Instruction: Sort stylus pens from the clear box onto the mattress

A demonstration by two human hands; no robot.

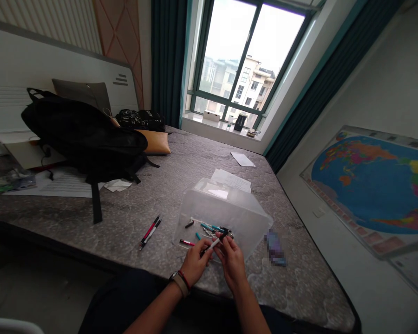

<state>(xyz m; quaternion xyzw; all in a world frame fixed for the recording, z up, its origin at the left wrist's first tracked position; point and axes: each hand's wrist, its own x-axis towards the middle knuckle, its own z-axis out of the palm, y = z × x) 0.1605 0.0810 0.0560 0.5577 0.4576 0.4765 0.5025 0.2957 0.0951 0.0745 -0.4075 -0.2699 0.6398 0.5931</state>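
Note:
Between my two hands is a white pen with a black end (pixel 214 243). My left hand (pixel 195 262) closes its fingers round the lower end, while my right hand (pixel 234 263) pinches the black upper end. Just behind them a clear plastic box (pixel 257 218) lies with its open side towards me. Inside it are several teal pens or pen parts (pixel 209 227), a red piece (pixel 187 242) and a small dark piece (pixel 189 223). My fingers hide some of these. Left of the box, a red-and-black pen (pixel 149 230) and a white-and-black pen (pixel 151 234) lie side by side.
Everything rests on a grey patterned mattress (pixel 125 236). A black backpack (pixel 80 130) and an orange pouch (pixel 156 142) are at the left. Papers (pixel 231 180) lie behind the box, and a blurred-out purplish item (pixel 275 249) is right of it. A wall map (pixel 372 181) hangs at the right.

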